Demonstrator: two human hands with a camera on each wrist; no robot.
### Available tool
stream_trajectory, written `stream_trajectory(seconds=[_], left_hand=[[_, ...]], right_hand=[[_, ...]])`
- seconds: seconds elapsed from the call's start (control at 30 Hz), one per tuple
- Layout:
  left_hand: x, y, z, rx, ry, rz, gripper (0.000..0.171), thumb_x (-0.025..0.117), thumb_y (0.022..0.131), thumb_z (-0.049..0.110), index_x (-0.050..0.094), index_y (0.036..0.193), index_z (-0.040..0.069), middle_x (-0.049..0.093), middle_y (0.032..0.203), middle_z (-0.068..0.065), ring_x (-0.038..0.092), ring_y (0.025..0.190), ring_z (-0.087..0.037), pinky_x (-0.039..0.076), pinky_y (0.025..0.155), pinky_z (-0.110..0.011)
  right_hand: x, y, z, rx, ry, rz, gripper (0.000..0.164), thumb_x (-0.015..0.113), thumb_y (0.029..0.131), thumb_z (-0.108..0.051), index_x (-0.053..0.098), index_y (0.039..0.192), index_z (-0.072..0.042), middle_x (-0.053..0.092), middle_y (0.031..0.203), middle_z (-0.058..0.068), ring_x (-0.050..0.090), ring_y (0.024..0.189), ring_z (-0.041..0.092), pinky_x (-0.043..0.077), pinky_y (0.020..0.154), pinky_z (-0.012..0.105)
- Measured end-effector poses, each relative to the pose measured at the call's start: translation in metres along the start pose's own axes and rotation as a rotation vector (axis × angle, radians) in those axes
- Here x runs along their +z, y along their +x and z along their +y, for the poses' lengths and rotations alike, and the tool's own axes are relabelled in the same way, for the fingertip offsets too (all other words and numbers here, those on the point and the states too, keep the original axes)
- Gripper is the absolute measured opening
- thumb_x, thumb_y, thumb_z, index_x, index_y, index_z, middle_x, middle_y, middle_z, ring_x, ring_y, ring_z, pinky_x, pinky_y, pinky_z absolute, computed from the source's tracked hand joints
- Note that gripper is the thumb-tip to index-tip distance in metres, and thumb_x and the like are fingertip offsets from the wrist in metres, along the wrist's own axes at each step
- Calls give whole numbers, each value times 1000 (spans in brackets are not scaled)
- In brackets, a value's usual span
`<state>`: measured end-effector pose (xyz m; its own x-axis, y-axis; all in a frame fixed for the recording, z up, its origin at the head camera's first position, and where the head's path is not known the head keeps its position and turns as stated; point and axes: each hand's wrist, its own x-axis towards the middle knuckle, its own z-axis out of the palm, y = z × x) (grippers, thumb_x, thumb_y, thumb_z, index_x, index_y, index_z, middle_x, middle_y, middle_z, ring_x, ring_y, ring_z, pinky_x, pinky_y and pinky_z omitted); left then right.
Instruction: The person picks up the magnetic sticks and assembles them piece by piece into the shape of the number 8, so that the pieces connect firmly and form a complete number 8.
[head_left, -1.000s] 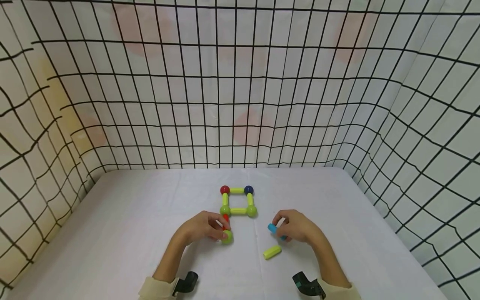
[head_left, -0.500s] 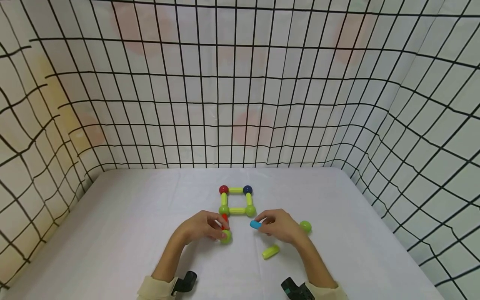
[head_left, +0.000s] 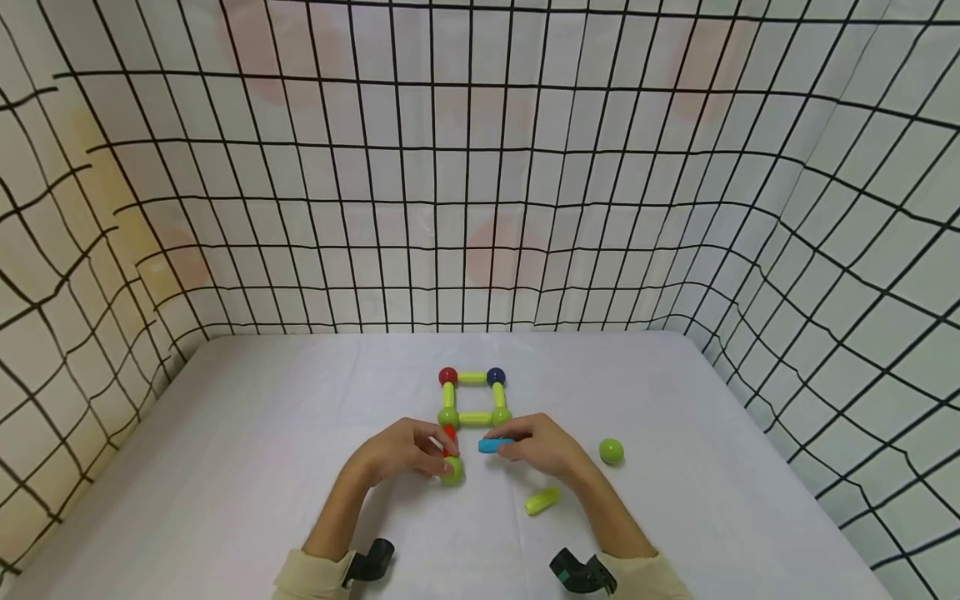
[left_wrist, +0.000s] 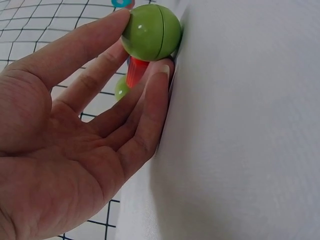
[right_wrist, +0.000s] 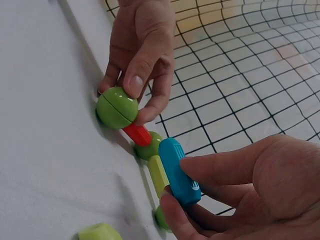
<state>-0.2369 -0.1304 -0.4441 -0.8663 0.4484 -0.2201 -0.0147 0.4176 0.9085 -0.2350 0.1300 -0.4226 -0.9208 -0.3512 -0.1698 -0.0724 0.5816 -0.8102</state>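
My left hand pinches a green ball between thumb and fingers, low against the white tabletop. From that ball a red rod runs to the near left corner of a square frame. Yellow-green rods form the frame's sides, with a red ball, a dark blue ball and two green balls at its corners. My right hand holds a blue rod between thumb and fingers, just right of the left hand's green ball and apart from it.
A loose green ball lies right of the right hand. Near the right forearm rests a loose yellow-green rod. Black grid netting over white walls surrounds the back and sides of the table.
My right hand has moved left with the blue rod, which has turned to lie nearly level. The loose green ball at the right has come into sight. My left hand stays on its ball.
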Motion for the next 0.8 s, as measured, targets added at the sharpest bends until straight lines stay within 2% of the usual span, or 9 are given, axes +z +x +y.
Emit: stream_trajectory(seconds=[0.13,0.33,0.8], left_hand=[[0,-1,1,2,-1,-4,21,81,85,16,77,104,9,73,91,-5,65,81,-17,54,74,-30],[0,-3,4,10,-10,-2,23,81,85,13,76,106,6,73,90,-6,65,78,-16,55,74,-31],[0,-4,4,29,-23,-9,23,81,84,11,75,106,4,74,94,-7,68,78,-16,57,75,-34]], right_hand=[[6,2,-1,7,-21,1,17,73,90,-15,79,106,-17,73,104,-1,59,91,16,49,80,31],[10,2,-2,17,-10,24,15,77,86,-12,77,102,-13,74,92,-1,62,85,15,47,74,29],[15,4,0,14,-10,-7,14,79,86,-13,77,100,-13,75,93,-2,61,89,15,48,76,31]])
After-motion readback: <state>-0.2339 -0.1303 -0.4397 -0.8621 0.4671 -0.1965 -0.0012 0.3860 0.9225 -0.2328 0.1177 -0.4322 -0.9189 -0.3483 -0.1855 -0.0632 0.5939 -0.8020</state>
